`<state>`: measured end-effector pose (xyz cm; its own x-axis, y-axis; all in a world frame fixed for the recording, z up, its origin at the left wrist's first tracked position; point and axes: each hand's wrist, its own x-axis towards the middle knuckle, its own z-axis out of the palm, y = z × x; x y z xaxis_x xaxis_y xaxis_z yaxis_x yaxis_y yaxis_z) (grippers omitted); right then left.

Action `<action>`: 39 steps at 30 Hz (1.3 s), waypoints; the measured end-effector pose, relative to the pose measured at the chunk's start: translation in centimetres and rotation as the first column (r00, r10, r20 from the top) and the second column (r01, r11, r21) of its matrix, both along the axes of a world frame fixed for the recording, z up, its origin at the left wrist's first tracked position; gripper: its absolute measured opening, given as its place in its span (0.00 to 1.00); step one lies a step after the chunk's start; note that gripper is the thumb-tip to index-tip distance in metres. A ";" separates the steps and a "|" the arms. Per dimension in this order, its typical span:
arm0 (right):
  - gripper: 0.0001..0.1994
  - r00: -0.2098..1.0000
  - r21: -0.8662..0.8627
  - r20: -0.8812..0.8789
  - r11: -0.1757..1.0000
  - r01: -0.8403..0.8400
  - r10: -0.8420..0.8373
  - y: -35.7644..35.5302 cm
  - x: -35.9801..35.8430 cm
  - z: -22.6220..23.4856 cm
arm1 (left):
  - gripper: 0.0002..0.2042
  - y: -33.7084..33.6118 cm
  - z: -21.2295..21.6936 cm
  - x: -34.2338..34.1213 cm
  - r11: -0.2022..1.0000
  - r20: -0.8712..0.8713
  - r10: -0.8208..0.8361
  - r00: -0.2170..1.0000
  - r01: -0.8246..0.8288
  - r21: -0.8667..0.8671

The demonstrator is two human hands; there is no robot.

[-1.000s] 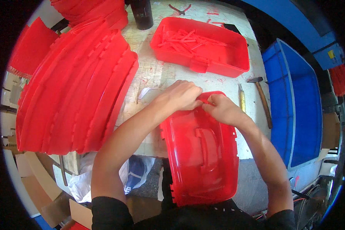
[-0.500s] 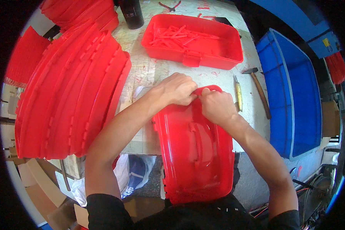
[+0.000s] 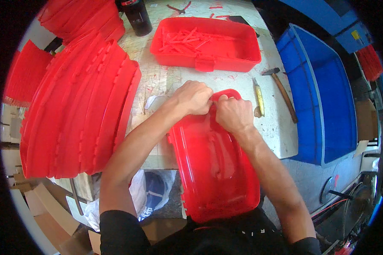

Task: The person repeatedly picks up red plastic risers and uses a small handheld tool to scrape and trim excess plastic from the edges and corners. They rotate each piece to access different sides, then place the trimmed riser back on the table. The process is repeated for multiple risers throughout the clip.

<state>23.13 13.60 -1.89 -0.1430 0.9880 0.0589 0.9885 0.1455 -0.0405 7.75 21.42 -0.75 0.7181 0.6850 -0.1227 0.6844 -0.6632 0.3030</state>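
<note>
A glossy red plastic lid (image 3: 210, 165), long and shallow with rounded corners, lies between my arms, its near end against my dark shirt and its far end over the table. My left hand (image 3: 194, 97) is closed at the left of its far end. Beside it, my right hand (image 3: 235, 113) is closed on the same far rim, thumb uppermost. The fingertips of both hands are partly hidden, so any small part pinched there does not show. Beyond them stands an open red box (image 3: 230, 64) holding several thin red plastic strips (image 3: 185, 40).
Nested red plastic shells (image 3: 78, 114) rise high at left. On the table lie a yellow-handled knife (image 3: 259, 98), a hammer (image 3: 285, 95) and pliers (image 3: 179, 8); a black bottle (image 3: 137, 18) stands farther back. A blue crate (image 3: 310, 97) borders the right side.
Both hands stay closed at the lid's far end, and my right forearm has drawn slightly inward. The whole view has shifted a little.
</note>
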 end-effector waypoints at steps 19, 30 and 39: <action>0.06 0.704 -0.091 0.417 0.798 -0.596 0.574 3.7 1.7 2.5 | 0.09 0.5 -0.5 0.0 0.999 0.050 -0.007 0.999 0.009 -0.038; 0.06 0.923 -0.023 0.228 0.949 -0.314 0.311 2.6 1.1 2.0 | 0.10 0.7 -0.4 0.2 1.000 0.033 -0.022 0.999 0.022 0.022; 0.06 0.910 -0.043 0.219 0.935 -0.351 0.352 2.9 1.8 1.1 | 0.09 0.5 -0.9 0.1 1.000 0.103 -0.018 0.995 0.019 -0.004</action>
